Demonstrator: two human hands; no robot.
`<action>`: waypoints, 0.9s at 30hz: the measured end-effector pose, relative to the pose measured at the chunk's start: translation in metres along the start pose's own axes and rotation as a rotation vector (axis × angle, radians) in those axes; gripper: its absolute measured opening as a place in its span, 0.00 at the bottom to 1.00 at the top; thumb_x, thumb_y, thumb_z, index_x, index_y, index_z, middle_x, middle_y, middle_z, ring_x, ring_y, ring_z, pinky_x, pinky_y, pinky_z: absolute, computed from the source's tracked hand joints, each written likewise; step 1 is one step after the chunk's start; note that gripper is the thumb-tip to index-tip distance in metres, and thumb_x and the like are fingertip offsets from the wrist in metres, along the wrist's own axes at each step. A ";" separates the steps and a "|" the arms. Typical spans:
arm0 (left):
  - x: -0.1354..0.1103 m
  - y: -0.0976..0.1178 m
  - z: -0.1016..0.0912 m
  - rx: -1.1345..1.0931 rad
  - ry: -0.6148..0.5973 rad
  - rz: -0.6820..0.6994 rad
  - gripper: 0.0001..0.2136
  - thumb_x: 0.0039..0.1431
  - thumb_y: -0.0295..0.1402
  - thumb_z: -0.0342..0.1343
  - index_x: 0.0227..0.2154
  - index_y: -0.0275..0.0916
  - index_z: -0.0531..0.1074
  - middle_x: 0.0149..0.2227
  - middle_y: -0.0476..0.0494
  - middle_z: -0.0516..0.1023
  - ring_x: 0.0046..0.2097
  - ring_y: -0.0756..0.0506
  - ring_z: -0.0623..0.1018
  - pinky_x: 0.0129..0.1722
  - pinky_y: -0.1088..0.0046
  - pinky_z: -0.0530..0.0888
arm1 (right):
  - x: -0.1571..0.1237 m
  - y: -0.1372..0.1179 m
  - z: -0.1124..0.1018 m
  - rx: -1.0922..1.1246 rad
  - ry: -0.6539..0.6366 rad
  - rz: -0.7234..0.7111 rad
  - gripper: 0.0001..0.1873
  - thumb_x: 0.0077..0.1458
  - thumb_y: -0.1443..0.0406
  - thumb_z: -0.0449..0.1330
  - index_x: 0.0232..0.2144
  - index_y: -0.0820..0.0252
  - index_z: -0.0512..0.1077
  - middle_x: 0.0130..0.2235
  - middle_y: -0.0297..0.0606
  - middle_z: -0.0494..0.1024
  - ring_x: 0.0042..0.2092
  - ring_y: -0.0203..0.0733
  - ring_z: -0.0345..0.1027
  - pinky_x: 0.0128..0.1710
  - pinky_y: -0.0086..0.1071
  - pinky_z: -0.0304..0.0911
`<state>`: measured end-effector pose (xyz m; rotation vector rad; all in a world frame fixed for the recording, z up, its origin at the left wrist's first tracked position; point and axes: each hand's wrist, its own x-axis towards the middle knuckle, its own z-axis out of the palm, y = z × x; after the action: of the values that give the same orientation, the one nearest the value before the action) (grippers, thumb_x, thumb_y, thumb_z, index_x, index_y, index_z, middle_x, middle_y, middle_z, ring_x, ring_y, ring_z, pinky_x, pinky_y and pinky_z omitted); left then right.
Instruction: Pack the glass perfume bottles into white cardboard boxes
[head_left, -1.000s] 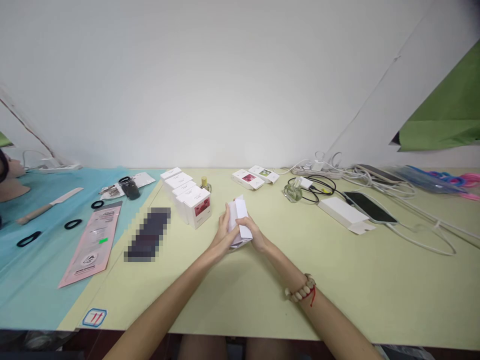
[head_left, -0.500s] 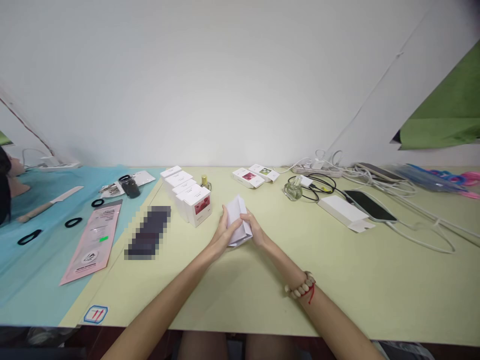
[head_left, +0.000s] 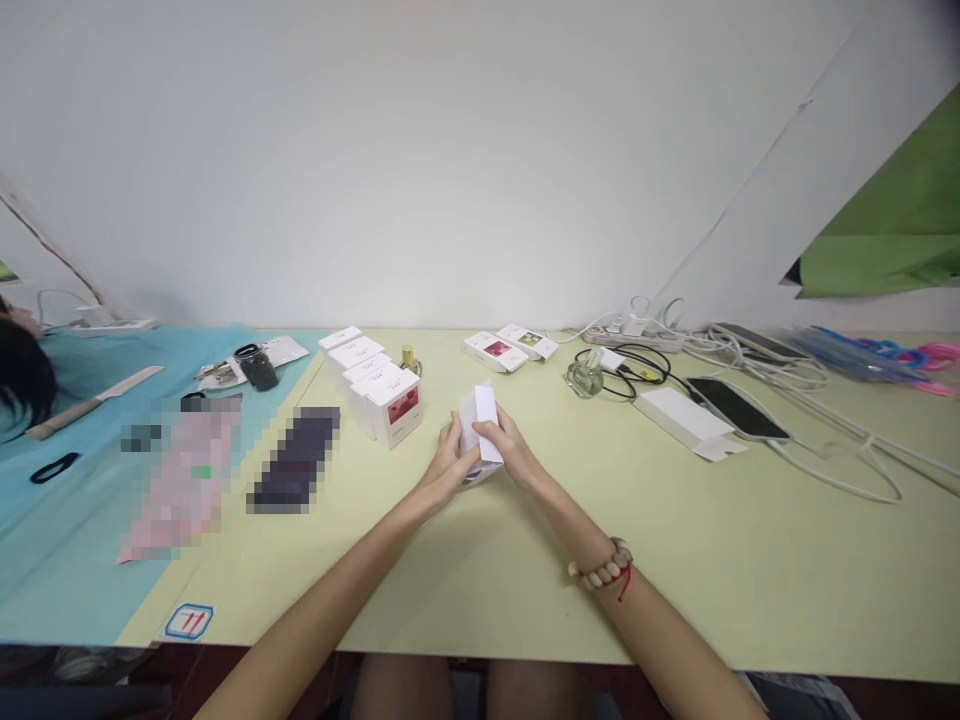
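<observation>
Both of my hands hold a small white cardboard box (head_left: pixel 480 420) just above the pale green table (head_left: pixel 750 580), near its middle. My left hand (head_left: pixel 448 463) grips the box's left side with curled fingers. My right hand (head_left: pixel 508 452) is wrapped round its right side, thumb on the front face; a bead bracelet sits on that wrist. The box stands roughly upright with an open flap at its top. A row of several matching white boxes (head_left: pixel 375 388), the nearest with a red picture, stands just left of my hands.
Two flat boxes (head_left: pixel 510 349), a small glass bottle (head_left: pixel 586 379), cables, a phone (head_left: pixel 736 408) and a long white box (head_left: pixel 686 422) lie at the back right. A blue cloth (head_left: pixel 90 500) with a knife (head_left: pixel 90 403) and black rings is left, beside a person's head.
The box has been turned in my hands and raised slightly; my fingers have shifted round it. The person at the left edge has leaned further into view.
</observation>
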<state>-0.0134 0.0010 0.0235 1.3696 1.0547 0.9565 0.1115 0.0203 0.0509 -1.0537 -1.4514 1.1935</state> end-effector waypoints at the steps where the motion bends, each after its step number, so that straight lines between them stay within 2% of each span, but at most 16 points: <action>1: -0.001 0.002 0.000 0.003 0.000 0.000 0.38 0.54 0.48 0.48 0.61 0.42 0.34 0.63 0.39 0.45 0.63 0.39 0.49 0.59 0.64 0.52 | 0.000 0.001 -0.001 -0.013 0.012 -0.003 0.12 0.45 0.60 0.54 0.33 0.59 0.64 0.29 0.32 0.66 0.30 0.37 0.57 0.29 0.30 0.55; 6: -0.004 0.009 0.000 0.032 -0.014 0.020 0.41 0.52 0.47 0.51 0.61 0.39 0.33 0.63 0.38 0.44 0.63 0.39 0.47 0.60 0.64 0.51 | 0.002 0.014 -0.003 -0.023 0.023 -0.036 0.12 0.48 0.59 0.50 0.32 0.60 0.64 0.29 0.33 0.66 0.30 0.38 0.57 0.32 0.31 0.56; 11: -0.004 0.012 0.003 0.028 0.019 -0.006 0.48 0.47 0.44 0.57 0.61 0.36 0.29 0.62 0.34 0.44 0.63 0.38 0.49 0.58 0.62 0.54 | 0.006 0.027 0.000 0.074 0.010 -0.071 0.21 0.50 0.55 0.45 0.40 0.61 0.65 0.36 0.37 0.71 0.37 0.43 0.62 0.39 0.36 0.59; 16: -0.003 0.014 0.006 0.001 0.056 -0.033 0.54 0.41 0.40 0.62 0.61 0.36 0.26 0.62 0.32 0.43 0.62 0.37 0.50 0.58 0.64 0.55 | 0.005 0.027 0.004 0.111 -0.015 -0.089 0.25 0.50 0.56 0.45 0.48 0.60 0.62 0.41 0.38 0.72 0.40 0.45 0.64 0.42 0.36 0.60; 19: -0.003 0.011 0.005 -0.013 0.043 -0.028 0.52 0.43 0.42 0.60 0.61 0.37 0.26 0.62 0.33 0.42 0.63 0.38 0.49 0.58 0.64 0.55 | 0.002 0.022 0.005 0.073 -0.034 -0.120 0.26 0.49 0.58 0.47 0.51 0.60 0.59 0.45 0.39 0.71 0.43 0.45 0.64 0.44 0.36 0.59; 24: -0.002 0.005 0.001 -0.055 0.062 -0.008 0.43 0.51 0.47 0.52 0.61 0.40 0.31 0.65 0.41 0.36 0.65 0.42 0.39 0.62 0.64 0.43 | -0.001 0.017 0.005 -0.021 -0.033 -0.188 0.30 0.50 0.57 0.47 0.55 0.60 0.57 0.48 0.39 0.70 0.46 0.47 0.63 0.47 0.39 0.57; 27: -0.003 0.005 0.002 -0.102 0.062 0.011 0.44 0.52 0.48 0.52 0.61 0.41 0.29 0.65 0.43 0.35 0.65 0.43 0.40 0.62 0.65 0.45 | -0.002 0.015 0.006 -0.001 -0.066 -0.222 0.29 0.52 0.56 0.44 0.54 0.61 0.59 0.50 0.39 0.70 0.48 0.48 0.62 0.49 0.39 0.56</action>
<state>-0.0121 -0.0021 0.0282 1.2701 1.0315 1.0530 0.1063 0.0193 0.0351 -0.8357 -1.5759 1.0758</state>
